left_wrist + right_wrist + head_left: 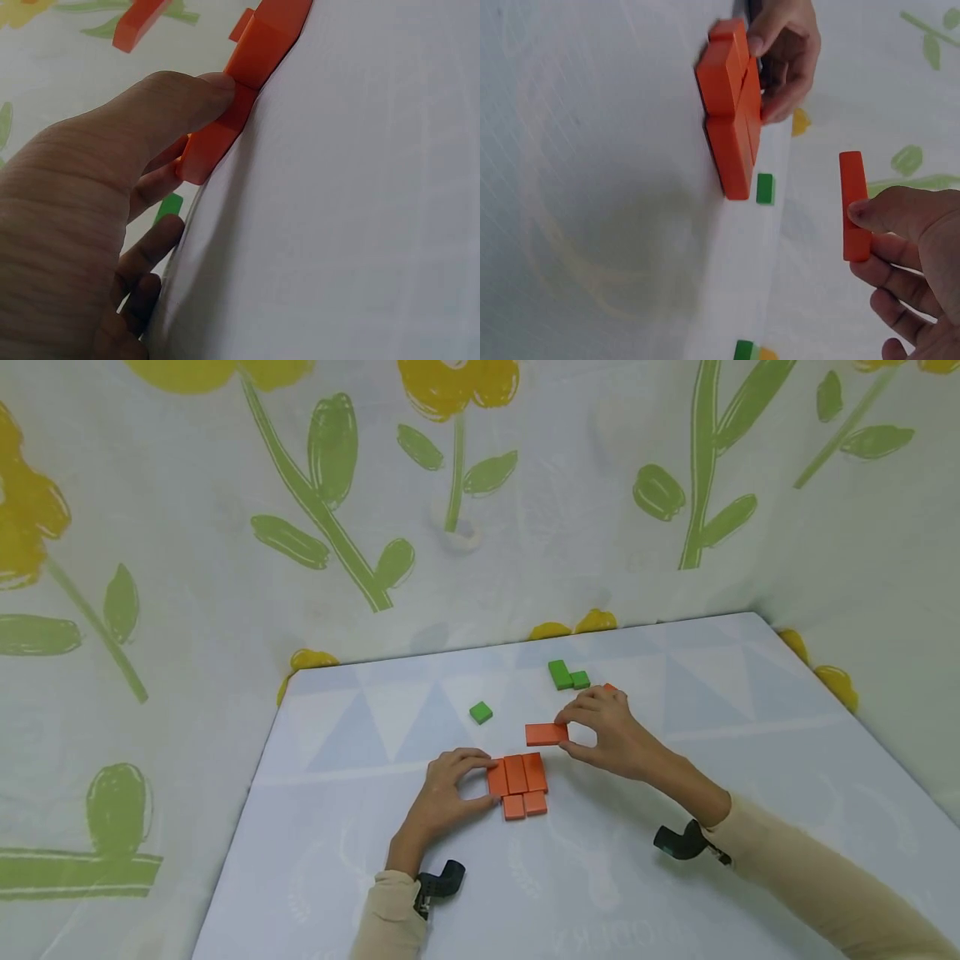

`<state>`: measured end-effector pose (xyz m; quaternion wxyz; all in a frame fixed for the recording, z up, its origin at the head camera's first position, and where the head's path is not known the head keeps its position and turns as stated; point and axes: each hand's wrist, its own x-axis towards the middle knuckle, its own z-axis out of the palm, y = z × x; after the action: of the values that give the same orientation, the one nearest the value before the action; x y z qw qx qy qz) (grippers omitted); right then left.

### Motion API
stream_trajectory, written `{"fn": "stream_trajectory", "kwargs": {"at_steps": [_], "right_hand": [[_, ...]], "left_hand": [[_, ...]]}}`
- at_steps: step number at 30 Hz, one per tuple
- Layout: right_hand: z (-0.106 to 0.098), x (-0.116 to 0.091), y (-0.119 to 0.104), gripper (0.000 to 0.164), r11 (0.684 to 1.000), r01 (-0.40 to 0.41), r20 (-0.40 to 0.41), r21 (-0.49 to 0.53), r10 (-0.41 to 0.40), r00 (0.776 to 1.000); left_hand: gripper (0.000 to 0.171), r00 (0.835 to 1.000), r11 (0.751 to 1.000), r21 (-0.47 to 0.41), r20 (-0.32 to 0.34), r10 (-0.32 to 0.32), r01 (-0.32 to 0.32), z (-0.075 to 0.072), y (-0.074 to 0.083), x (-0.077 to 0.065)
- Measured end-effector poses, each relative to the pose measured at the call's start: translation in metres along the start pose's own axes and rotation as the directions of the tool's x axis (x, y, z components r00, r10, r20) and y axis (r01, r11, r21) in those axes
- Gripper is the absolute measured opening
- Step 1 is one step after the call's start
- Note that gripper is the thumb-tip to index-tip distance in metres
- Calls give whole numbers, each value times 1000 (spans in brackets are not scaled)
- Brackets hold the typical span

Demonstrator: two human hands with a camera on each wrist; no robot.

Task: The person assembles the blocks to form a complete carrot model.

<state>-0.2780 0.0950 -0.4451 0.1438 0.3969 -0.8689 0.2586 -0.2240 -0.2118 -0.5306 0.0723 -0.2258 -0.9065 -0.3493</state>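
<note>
Flat orange blocks lie packed together on the table: three rectangles side by side, with two small squares (524,805) along their near edge. At the left end of this group, my left hand (442,793) pinches the leftmost rectangular orange block (497,778), index finger at its far end and thumb at its near end. Beyond the group, my right hand (615,735) holds another rectangular orange block (544,735) by its right end between thumb and fingers. In the right wrist view this held block (853,180) hangs raised, apart from the group.
A small green block (481,712) lies behind the orange group. Farther back are a green rectangular block (559,675) and a small green one (580,680) touching it. Part of an orange piece (611,687) shows behind my right hand. A flowered cloth (525,568) hangs behind the table.
</note>
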Motion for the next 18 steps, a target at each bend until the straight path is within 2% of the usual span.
{"fn": "stream_trajectory", "kwargs": {"at_steps": [6, 12, 18], "right_hand": [[2, -9, -13, 25, 999, 41, -5, 5, -41, 999], [4, -19, -26, 27, 997, 81, -24, 13, -81, 996], [8, -28, -36, 29, 995, 96, -4, 10, -96, 995]], "left_hand": [[48, 1000, 1000, 2, 1, 19, -19, -2, 0, 0], [48, 1000, 1000, -5, 3, 12, -12, -3, 0, 0], [47, 1000, 1000, -9, 7, -3, 3, -3, 1, 1]]}}
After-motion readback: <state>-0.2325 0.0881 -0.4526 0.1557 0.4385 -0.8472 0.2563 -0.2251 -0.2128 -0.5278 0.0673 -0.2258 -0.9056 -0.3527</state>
